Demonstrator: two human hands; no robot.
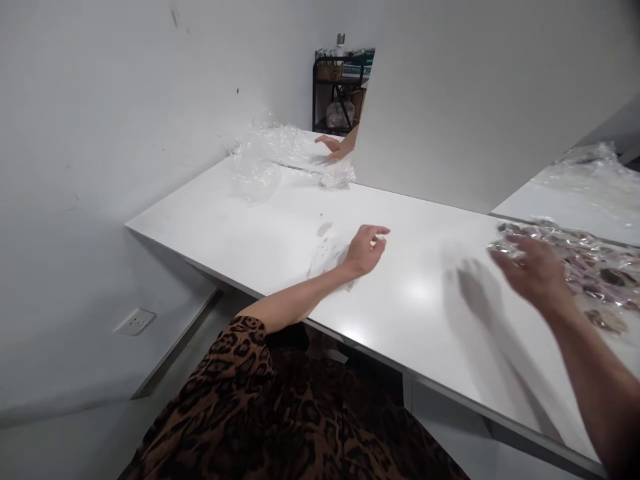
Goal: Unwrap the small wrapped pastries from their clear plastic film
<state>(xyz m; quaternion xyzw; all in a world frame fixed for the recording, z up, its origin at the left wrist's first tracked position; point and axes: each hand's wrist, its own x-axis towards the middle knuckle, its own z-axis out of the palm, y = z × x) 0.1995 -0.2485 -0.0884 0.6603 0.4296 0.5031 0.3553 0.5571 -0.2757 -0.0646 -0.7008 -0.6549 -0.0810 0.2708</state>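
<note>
On my feed, one left hand (367,252) sits mid-frame over one table (240,233), its fingers half-curled, gap showing, holding nothing I can see. At frame right, one right hand (540,273) blurs beside wrapped packets (597,263), too jumbled to count; I can't tell its grip. One co-worker's hand (339,147) shows upper centre.

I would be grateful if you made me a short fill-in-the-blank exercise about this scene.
1. The wrapped pieces lie nearest the person's ____ hand.
2. The left hand reaches out over a tabletop whose colour is ____.
3. The patterned sleeve covers part of the person's ____ arm.
4. The frame of the rack in the background is coloured ____.

Missing words: right; white; left; black.
</note>
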